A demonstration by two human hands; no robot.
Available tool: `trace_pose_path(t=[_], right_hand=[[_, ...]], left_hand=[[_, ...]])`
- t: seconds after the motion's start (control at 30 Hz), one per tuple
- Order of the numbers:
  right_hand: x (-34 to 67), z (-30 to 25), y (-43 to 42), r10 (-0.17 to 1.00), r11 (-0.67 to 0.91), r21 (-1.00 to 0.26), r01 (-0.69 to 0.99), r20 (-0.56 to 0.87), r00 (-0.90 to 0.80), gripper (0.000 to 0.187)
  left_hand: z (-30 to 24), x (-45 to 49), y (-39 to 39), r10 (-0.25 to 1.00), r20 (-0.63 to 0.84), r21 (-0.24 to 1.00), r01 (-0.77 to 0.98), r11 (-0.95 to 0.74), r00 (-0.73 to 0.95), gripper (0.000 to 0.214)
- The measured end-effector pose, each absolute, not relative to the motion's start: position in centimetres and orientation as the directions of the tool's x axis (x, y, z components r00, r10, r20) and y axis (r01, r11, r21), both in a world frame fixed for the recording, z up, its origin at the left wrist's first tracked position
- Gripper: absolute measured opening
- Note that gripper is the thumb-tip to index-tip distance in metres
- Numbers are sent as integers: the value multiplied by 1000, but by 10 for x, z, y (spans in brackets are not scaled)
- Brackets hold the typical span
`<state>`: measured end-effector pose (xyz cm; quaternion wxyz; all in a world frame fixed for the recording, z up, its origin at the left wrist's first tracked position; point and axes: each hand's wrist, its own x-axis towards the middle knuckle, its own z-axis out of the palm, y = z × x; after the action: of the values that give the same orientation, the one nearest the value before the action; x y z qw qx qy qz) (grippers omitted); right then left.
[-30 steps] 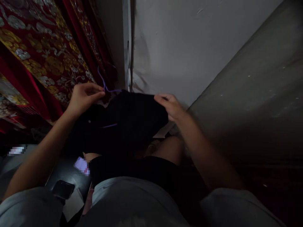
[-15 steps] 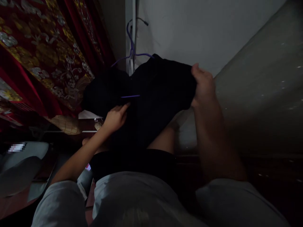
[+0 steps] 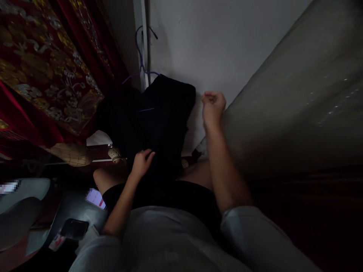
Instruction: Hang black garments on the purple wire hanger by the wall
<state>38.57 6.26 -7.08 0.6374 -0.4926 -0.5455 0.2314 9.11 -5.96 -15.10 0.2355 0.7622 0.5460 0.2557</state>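
Observation:
A black garment that looks like a shirt [image 3: 170, 113] hangs on a thin purple hanger [image 3: 141, 68], whose hook goes up by a narrow white upright. Part of the hanger's lower bar shows at the neck opening. My left hand [image 3: 141, 165] is low on the front of the shirt, thumb and fingers closed together on the dark cloth. To the right of the shirt's shoulder is my right hand [image 3: 214, 107], a small gap away from the cloth, with its fingers curled in and nothing visible in them. The shirt's lower end merges with my black shorts.
A red curtain [image 3: 56, 68] with gold and silver embroidery hangs at the left. A large greyish covered surface [image 3: 295, 98] slopes along the right. Beige clogs [image 3: 114, 155] stand beyond my knees. A lit phone [image 3: 95, 198] and a dark phone [image 3: 75, 228] lie at lower left.
My right hand has let go of the shirt's right side and moved left, and the cloth has dropped inward. My left hand has moved down the front. The view has shifted right.

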Motion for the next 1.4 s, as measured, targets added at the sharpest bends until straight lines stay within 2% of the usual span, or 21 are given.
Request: trace_pose_path(t=[0.03, 0.07, 0.1, 0.13, 0.17, 0.2, 0.23, 0.3, 0.43, 0.5, 0.63, 0.83, 1.0, 1.2, 1.4], right_hand=[[369, -85, 50, 733, 421, -882, 210, 468, 494, 36], [350, -99, 34, 678, 442, -886, 141, 433, 594, 38], [328, -113, 14, 752, 424, -905, 33, 372, 544, 37], [308, -127, -6, 879, 345, -935, -80, 292, 377, 36], [290, -139, -25, 972, 215, -964, -158, 195, 133, 35], [277, -149, -42, 988, 91, -982, -166, 110, -110, 34], [268, -157, -55, 975, 30, -989, -148, 62, -212, 34], [261, -165, -69, 955, -41, -993, -112, -6, -296, 34], [266, -164, -66, 956, 15, -1000, 3, 14, -293, 33], [265, -162, -65, 965, 72, -994, 76, 50, -259, 29], [258, -161, -74, 981, 96, -983, 155, 68, -179, 26], [254, -157, -79, 982, 97, -951, 293, 43, -186, 22], [247, -156, -80, 971, 163, -954, 251, 111, -210, 16], [249, -164, -79, 964, 146, -975, 168, 102, -247, 24], [262, -164, -77, 956, 110, -972, 210, 45, -291, 24]], left_hand=[[-158, 94, -68, 958, 215, 733, 617, -285, 188, 25], [-164, 98, -76, 956, 281, 806, 520, -281, 82, 22], [-170, 103, -82, 946, 323, 853, 439, -283, -17, 22], [-174, 108, -88, 932, 349, 883, 366, -293, -95, 29], [-178, 114, -92, 922, 359, 905, 298, -305, -146, 40], [-181, 118, -95, 918, 357, 921, 232, -313, -176, 55], [-183, 122, -97, 919, 344, 934, 165, -316, -190, 69], [-187, 124, -100, 928, 303, 953, 39, -302, -218, 86], [-189, 121, -105, 929, 257, 953, -93, -290, -265, 89], [-188, 119, -106, 928, 266, 951, -83, -296, -261, 85], [-187, 118, -108, 926, 266, 962, 16, -272, -267, 64], [-195, 113, -114, 899, 297, 955, 99, -280, -322, 41], [-198, 107, -114, 892, 293, 956, 106, -273, -343, 23], [-200, 110, -114, 902, 330, 944, 75, -323, -279, 24], [-204, 116, -113, 915, 279, 960, 53, -275, -292, 20]])
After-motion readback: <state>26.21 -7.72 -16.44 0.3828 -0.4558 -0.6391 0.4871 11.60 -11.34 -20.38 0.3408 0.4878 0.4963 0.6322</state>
